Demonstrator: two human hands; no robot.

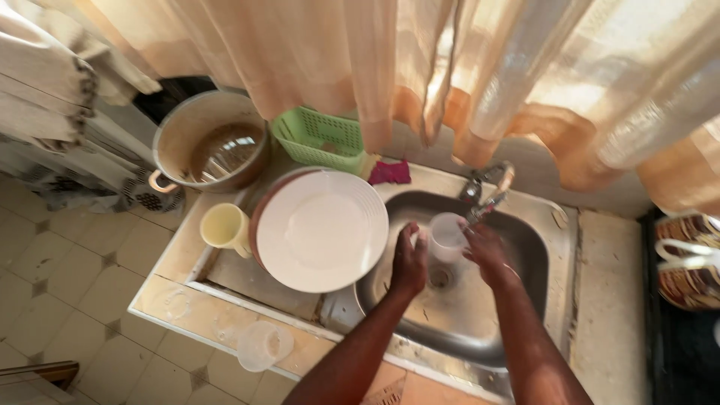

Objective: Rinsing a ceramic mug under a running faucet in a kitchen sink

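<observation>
Translucent plastic cup (448, 236) held over the steel sink (540, 247), just below the tap (489, 191), between both hands. Left hand (409, 262) at the cup's left side, thumb and fingers curled onto its wall, grip clamped on it. Right hand (487, 251) at the cup's right side, fingers bent against the rim and wall, grip likewise closed on the cup. Both forearms reaching up from the bottom edge, over the tiled counter (195, 315).

Left of the sink, on the draining side: white plate (321, 229) stacked on a brown-rimmed one, overlapping the basin's edge. Pale yellow mug (225, 227) just beside the plates, on their left. Behind it, large metal pot (212, 142) with a glass lid lying inside. Green plastic basket (321, 139) next to the pot, under the peach curtain (450, 67). Magenta cloth (390, 172) on the sink's back corner. Clear plastic lid (264, 345) at the counter's front edge, partly over it. Patterned cups (686, 259) at far right, well apart from the hands. Drain visible at the basin's bottom beneath the cup.
</observation>
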